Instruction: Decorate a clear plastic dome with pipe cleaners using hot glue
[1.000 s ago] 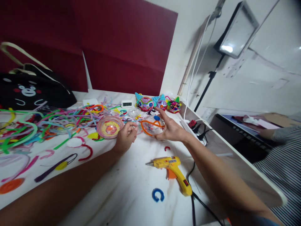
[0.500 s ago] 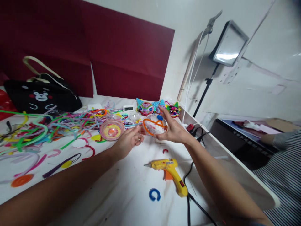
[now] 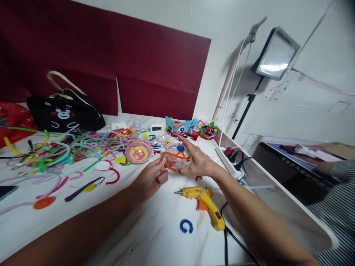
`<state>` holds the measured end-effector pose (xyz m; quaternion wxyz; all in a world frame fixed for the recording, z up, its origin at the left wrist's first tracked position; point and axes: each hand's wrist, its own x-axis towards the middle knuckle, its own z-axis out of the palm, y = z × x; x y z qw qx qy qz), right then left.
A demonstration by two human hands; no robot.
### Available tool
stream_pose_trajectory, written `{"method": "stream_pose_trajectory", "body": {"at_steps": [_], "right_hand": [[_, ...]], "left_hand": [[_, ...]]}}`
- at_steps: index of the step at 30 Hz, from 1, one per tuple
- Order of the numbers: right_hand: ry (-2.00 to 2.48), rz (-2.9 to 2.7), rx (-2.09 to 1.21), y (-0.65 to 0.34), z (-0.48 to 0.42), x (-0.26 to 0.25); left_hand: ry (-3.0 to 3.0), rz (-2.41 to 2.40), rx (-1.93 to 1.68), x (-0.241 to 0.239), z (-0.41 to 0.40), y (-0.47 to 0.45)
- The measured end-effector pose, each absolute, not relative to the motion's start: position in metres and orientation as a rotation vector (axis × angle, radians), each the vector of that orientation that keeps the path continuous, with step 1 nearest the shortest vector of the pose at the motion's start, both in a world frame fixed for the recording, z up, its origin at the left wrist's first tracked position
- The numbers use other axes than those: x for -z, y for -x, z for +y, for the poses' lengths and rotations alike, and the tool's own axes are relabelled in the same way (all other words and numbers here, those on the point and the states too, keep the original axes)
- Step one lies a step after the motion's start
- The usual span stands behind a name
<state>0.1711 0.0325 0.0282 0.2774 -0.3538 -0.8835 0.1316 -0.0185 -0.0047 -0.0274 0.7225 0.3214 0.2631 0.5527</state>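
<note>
My right hand [image 3: 197,159] curves round a clear, rounded plastic shell [image 3: 180,162], thumb below and fingers above. An orange pipe cleaner [image 3: 175,154] loops over the shell's face, and a blue pipe-cleaner coil [image 3: 180,148] sits near its top. At the shell's left edge my left hand [image 3: 152,178] is closed, thumb and forefinger pinching the orange pipe cleaner; its other fingers are curled. Below the hands lie a yellow glue gun [image 3: 203,201], nozzle pointing left, and a loose blue pipe-cleaner ring [image 3: 186,226] with a gap.
Tangled pipe cleaners [image 3: 69,147] and a pink-and-yellow bowl-shaped piece [image 3: 138,151] lie to the left. Finished-looking colourful animal figures [image 3: 177,127] stand behind, near a small digital clock [image 3: 156,128]. A power strip [image 3: 230,162] with cables is at right. Another person's striped sleeve [image 3: 344,199] shows far right.
My left hand has come up to the shell's left edge and closed on the orange pipe cleaner. The shell has turned slightly in my right hand. The whole view has shifted a little.
</note>
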Motion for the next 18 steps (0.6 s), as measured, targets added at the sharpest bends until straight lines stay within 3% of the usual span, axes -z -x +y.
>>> {"method": "stream_pose_trajectory", "body": {"at_steps": [7, 18], "right_hand": [[0.920, -2.373, -0.356, -0.166, 0.032, -0.018], [0.623, -2.427, 0.307, -0.156, 0.017, -0.022]], "left_hand": [[-0.734, 0.627, -1.237, 0.034, -0.003, 0.025], [-0.797, 0.644, -1.246, 0.042, -0.002, 0.027]]}}
